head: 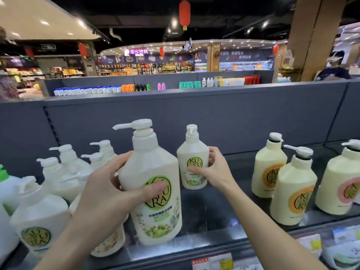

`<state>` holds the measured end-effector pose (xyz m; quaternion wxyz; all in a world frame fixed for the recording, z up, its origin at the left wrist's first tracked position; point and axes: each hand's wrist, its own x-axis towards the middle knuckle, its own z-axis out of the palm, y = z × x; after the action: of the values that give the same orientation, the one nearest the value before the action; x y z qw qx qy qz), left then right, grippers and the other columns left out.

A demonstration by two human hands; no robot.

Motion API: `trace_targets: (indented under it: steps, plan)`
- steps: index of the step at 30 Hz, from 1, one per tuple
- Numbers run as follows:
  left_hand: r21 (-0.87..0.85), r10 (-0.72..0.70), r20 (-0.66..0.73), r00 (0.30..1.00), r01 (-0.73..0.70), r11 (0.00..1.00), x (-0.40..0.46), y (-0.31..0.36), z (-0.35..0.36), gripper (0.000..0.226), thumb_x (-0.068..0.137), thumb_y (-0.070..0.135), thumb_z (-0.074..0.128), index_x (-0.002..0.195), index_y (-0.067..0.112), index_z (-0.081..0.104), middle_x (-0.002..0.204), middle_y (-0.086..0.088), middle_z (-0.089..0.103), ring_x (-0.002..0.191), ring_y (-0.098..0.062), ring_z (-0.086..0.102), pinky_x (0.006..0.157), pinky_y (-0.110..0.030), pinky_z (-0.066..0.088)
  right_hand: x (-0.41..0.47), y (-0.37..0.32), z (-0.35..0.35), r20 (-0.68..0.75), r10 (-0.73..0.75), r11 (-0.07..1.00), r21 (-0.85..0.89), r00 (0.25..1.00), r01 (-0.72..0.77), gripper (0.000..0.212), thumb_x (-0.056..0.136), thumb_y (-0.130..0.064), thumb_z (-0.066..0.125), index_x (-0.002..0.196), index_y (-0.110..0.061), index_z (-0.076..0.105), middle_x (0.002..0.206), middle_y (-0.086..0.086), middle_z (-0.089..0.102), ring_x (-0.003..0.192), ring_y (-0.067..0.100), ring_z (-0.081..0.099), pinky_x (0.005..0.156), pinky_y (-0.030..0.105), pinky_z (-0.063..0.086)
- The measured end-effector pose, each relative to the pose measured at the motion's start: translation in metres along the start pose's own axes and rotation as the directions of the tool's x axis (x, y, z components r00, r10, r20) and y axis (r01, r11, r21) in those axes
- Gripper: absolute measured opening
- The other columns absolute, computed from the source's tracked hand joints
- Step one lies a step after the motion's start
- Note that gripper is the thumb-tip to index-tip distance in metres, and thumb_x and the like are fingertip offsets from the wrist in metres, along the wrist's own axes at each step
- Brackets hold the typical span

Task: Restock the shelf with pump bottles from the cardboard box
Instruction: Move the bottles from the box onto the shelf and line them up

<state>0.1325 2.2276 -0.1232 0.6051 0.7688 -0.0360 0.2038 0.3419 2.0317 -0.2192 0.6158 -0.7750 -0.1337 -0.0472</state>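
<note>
A large cream pump bottle with a green label [153, 191] stands upright at the front of the dark shelf [206, 209]; my left hand [109, 190] grips its body, thumb across the label. Farther back, a second green-label pump bottle [192, 162] stands near the grey back panel, and my right hand [214, 168] holds it from the right side with fingers wrapped around it. The cardboard box is not in view.
Several white pump bottles [58, 172] crowd the shelf's left part. Cream bottles with orange labels [292, 191] and one with a pink label [339, 186] stand on the right. Price tags [214, 260] line the shelf's front edge. A person [334, 65] stands beyond the far aisle.
</note>
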Motion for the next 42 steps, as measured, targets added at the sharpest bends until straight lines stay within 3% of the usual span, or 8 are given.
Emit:
trace_targets:
  steps: [4, 14, 19, 25, 30, 35, 38, 42]
  plan:
    - [0.002, -0.009, -0.014, 1.000, 0.009, 1.000, 0.006, -0.007, 0.008, 0.059, 0.042, 0.021, 0.098, 0.093, 0.041, 0.075, 0.094, 0.003, 0.079, 0.083, -0.014, 0.076, 0.063, -0.019, 0.059, 0.005, 0.029, 0.002, 0.043, 0.027, 1.000, 0.015, 0.999, -0.028, 0.074, 0.050, -0.029, 0.095, 0.112, -0.031, 0.055, 0.104, -0.004, 0.074, 0.096, 0.011, 0.071, 0.086, 0.043, 0.060]
    - [0.013, -0.035, -0.035, 0.999, 0.036, 0.999, 0.011, -0.026, 0.009, 0.064, 0.040, 0.037, 0.088, 0.103, 0.035, 0.074, 0.097, 0.004, 0.079, 0.086, -0.014, 0.076, 0.071, -0.025, 0.061, 0.003, 0.043, 0.008, 0.104, 0.060, 0.991, 0.113, 0.993, -0.071, 0.069, 0.064, -0.016, 0.092, 0.122, -0.026, 0.055, 0.107, -0.002, 0.075, 0.096, 0.007, 0.072, 0.081, 0.033, 0.060]
    - [0.046, -0.053, -0.034, 0.998, 0.055, 0.997, 0.014, -0.029, 0.016, 0.053, 0.058, 0.021, 0.087, 0.106, 0.036, 0.070, 0.096, 0.007, 0.078, 0.087, -0.011, 0.075, 0.072, -0.033, 0.060, -0.023, 0.031, -0.012, 0.183, 0.152, 0.953, -0.288, 0.971, -0.095, 0.099, 0.061, -0.065, 0.080, 0.144, -0.034, 0.038, 0.142, -0.013, 0.054, 0.132, 0.007, 0.048, 0.106, 0.034, 0.044]
    - [0.127, -0.083, -0.021, 0.996, 0.085, 0.988, 0.033, -0.052, 0.019, 0.049, 0.067, 0.014, 0.086, 0.107, 0.034, 0.068, 0.098, 0.006, 0.075, 0.088, -0.008, 0.072, 0.074, -0.031, 0.055, -0.112, 0.037, -0.060, 0.368, 0.286, 0.617, -0.777, 0.885, 0.124, 0.100, 0.075, -0.085, 0.046, 0.155, -0.029, 0.026, 0.165, -0.009, 0.015, 0.152, 0.009, 0.011, 0.123, 0.033, 0.016]
    - [0.174, -0.163, -0.038, 0.986, 0.167, 0.970, 0.049, -0.074, 0.030, 0.046, 0.067, 0.010, 0.085, 0.105, 0.031, 0.068, 0.094, 0.004, 0.076, 0.085, -0.012, 0.073, 0.079, -0.042, 0.059, -0.134, 0.062, -0.065, 0.370, 0.140, 0.479, -0.837, 0.918, 0.265, 0.108, 0.071, -0.094, 0.017, 0.157, -0.029, 0.021, 0.167, -0.009, 0.008, 0.153, 0.010, 0.003, 0.122, 0.029, 0.000]
    - [0.214, -0.176, -0.022, 0.984, 0.176, 0.961, 0.066, -0.091, 0.038, 0.044, 0.067, 0.012, 0.085, 0.101, 0.034, 0.067, 0.097, 0.004, 0.076, 0.092, -0.018, 0.072, 0.085, -0.049, 0.057, -0.138, 0.073, -0.063, 0.342, 0.047, 0.450, -0.846, 0.939, 0.285, 0.099, 0.078, -0.090, 0.024, 0.156, -0.029, 0.024, 0.166, -0.009, 0.011, 0.153, 0.010, 0.006, 0.120, 0.026, -0.002]
    - [0.203, -0.191, -0.014, 0.981, 0.190, 0.961, 0.075, -0.103, 0.040, 0.049, 0.069, 0.008, 0.082, 0.100, 0.041, 0.062, 0.103, 0.006, 0.074, 0.098, -0.016, 0.070, 0.091, -0.047, 0.055, -0.139, 0.073, -0.062, 0.331, 0.037, 0.458, -0.844, 0.943, 0.278, 0.101, 0.076, -0.092, 0.022, 0.156, -0.031, 0.024, 0.166, -0.010, 0.011, 0.153, 0.008, 0.005, 0.120, 0.025, -0.002]
    - [0.157, -0.199, -0.014, 0.980, 0.199, 0.967, 0.080, -0.114, 0.038, 0.059, 0.079, 0.005, 0.075, 0.129, 0.025, 0.051, 0.115, 0.003, 0.068, 0.100, -0.008, 0.066, 0.086, -0.032, 0.054, -0.139, 0.069, -0.061, 0.338, 0.062, 0.446, -0.851, 0.939, 0.277, 0.107, 0.069, -0.094, 0.009, 0.157, -0.034, 0.017, 0.166, -0.012, 0.005, 0.153, 0.006, 0.001, 0.119, 0.023, -0.006]
